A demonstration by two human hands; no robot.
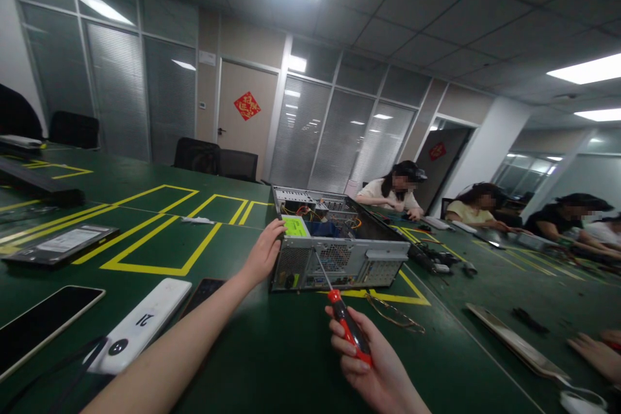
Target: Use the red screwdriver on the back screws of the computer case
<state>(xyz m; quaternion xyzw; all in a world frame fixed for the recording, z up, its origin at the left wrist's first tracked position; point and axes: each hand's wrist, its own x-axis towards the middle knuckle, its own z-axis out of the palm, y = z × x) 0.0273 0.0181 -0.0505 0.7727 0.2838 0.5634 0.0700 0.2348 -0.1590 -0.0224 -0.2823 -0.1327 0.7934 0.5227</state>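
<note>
An opened desktop computer case [361,252] lies on the green table, its rear panel with vents and ports facing me. My left hand [264,252] grips the case's left rear corner, fingers curled over the top edge beside a power supply with a yellow-green label [295,227]. Held in my right hand [371,356] is a red and black screwdriver [353,330]. Its shaft points up at the rear panel, near the round vent grille; whether the tip touches the metal I cannot tell. Coloured wires show inside the case.
Left of my arm lie a white device marked 21 [145,323], a phone [46,323] and a hard drive [63,242]. Glasses [395,314] rest right of the case. Farther right are another phone [517,339], loose parts [431,257] and several people seated at the table.
</note>
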